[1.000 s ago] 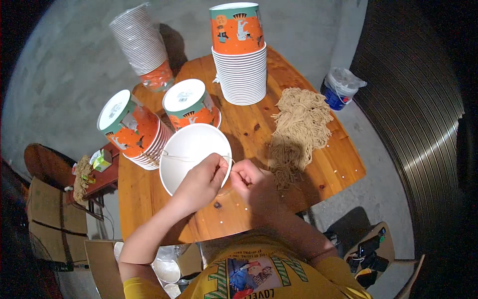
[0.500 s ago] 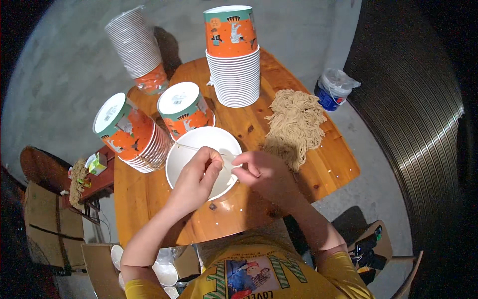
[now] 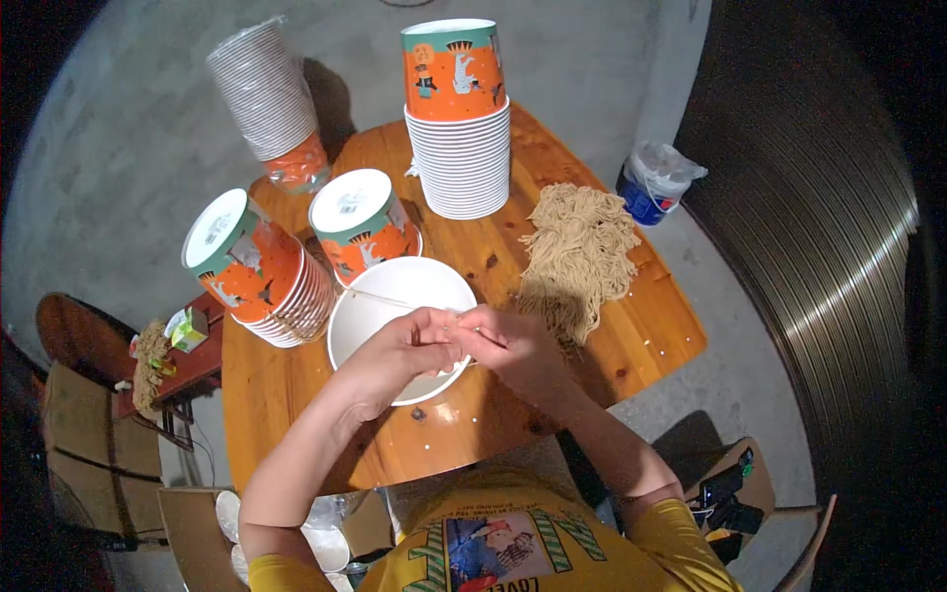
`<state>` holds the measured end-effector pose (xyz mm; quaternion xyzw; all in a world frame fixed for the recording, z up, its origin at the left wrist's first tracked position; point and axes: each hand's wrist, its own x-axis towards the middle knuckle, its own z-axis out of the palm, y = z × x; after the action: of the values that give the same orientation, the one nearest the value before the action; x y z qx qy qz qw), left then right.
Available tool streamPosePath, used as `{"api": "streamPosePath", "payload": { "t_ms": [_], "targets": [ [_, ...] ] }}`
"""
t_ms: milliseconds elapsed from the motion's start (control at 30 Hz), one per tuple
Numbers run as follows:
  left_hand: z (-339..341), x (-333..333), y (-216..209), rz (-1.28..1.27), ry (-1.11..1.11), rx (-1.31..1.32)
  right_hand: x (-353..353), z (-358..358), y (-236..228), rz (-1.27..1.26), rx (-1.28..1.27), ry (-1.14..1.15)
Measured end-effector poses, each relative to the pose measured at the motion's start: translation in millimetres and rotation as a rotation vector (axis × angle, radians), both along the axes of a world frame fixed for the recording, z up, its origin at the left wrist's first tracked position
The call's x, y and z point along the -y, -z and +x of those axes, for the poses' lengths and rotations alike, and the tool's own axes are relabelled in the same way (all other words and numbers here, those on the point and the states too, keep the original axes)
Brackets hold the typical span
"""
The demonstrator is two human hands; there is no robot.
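Note:
A white-lined paper bucket lies before me on the wooden table, its open mouth facing me. A thin tan cord runs from the bucket's left rim across the mouth to my fingers. My left hand pinches the cord over the bucket's right half. My right hand meets it fingertip to fingertip, its thumb and forefinger closed at the cord's end. The fingers partly hide that end.
Upside-down orange paper buckets stand in a left stack, a middle stack and a tall stack. A bundle of tan cords lies at right. A plastic-wrapped stack stands behind; a blue-and-white pail is on the floor.
My right hand has moved left and up so its fingertips meet those of my left hand. The cord now stretches more plainly across the bucket's mouth. The view has shifted slightly.

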<state>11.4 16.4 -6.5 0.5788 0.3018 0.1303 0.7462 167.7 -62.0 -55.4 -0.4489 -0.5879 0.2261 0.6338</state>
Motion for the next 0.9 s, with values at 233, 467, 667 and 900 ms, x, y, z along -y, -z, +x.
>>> {"api": "streamPosePath", "payload": {
  "t_ms": [233, 467, 667, 900],
  "targets": [
    [-1.7, -3.6, 3.5, 0.023, 0.021, -0.038, 10.9, 29.5, -43.8, -0.399, 0.108, -0.222],
    [12.4, 6.6, 8.4, 0.196, 0.021, -0.045, -10.3, 43.0, -47.7, -0.317, 0.142, -0.555],
    [10.0, 2.1, 1.6, 0.199, 0.139, -0.094, -13.4, 43.6, -50.2, -0.431, 0.059, -0.381],
    [11.4, 0.2, 0.9, 0.149, 0.145, -0.088, -6.8, 48.3, -18.7, -0.207, 0.176, -0.144]
  ]
}}
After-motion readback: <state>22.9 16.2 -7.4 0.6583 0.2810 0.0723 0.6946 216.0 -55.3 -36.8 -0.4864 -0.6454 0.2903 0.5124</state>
